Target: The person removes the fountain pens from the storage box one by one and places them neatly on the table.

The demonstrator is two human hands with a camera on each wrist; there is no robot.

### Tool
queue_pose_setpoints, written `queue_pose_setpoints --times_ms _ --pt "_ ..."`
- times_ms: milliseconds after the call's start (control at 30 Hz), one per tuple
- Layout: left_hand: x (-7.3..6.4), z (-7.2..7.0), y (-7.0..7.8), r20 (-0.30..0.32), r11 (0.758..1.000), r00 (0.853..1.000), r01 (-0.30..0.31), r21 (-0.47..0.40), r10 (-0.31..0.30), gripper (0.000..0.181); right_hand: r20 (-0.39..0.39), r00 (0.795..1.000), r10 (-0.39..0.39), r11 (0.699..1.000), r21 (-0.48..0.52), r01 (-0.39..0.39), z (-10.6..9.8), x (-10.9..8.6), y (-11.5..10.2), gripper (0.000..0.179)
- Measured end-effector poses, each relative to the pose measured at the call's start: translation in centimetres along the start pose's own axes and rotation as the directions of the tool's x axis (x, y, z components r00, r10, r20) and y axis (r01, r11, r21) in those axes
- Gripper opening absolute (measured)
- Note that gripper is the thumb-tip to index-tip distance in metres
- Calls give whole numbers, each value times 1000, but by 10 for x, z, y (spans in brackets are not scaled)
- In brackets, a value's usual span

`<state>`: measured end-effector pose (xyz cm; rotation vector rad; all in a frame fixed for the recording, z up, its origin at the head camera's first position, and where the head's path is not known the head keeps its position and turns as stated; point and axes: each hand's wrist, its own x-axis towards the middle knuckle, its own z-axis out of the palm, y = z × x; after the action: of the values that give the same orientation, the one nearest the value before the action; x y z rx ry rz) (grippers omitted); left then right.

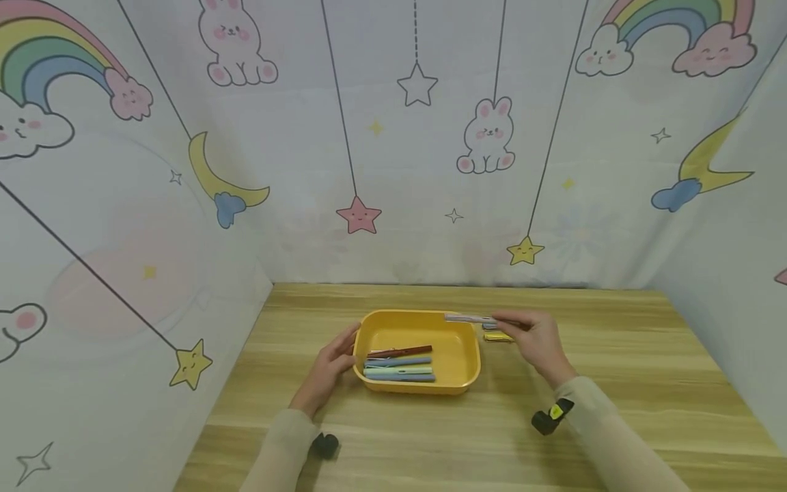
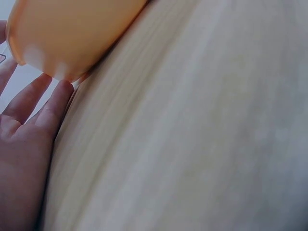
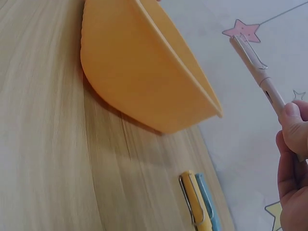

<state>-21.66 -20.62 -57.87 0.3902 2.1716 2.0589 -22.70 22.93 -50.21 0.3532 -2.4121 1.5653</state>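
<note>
A pale pink pen (image 3: 255,62) with a wire clip is pinched between the thumb and fingers of my right hand (image 1: 537,345). It points left, above the right end of a yellow plastic bin (image 1: 455,355). Along the bin's left side rests my left hand (image 1: 326,376), its fairly straight fingers (image 2: 57,106) touching the outer wall. Inside the bin lie several pens, among them a dark red pen (image 1: 402,352), a pale green pen (image 1: 408,371) and blue ones near the front wall.
Right of the bin, a yellow pen (image 3: 196,202) and a blue-teal pen (image 3: 209,202) lie side by side on the wood-grain table (image 1: 430,437). A printed curtain (image 1: 418,171) encloses the table at the back and both sides.
</note>
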Motion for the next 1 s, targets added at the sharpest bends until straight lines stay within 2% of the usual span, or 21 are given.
queue_pose_setpoints --times_ms 333,733,1000 --pt "-1 1 1 -3 1000 1000 21 16 -21 67 -54 995 83 996 -18 -84 -20 -14 10 23" --pt "-1 1 1 3 1000 1000 16 15 -16 67 -77 993 86 993 -73 -91 -41 -23 29 23" --pt "-2 1 3 0 999 1000 16 28 -16 66 -89 991 102 987 -116 -112 -46 -31 43 18"
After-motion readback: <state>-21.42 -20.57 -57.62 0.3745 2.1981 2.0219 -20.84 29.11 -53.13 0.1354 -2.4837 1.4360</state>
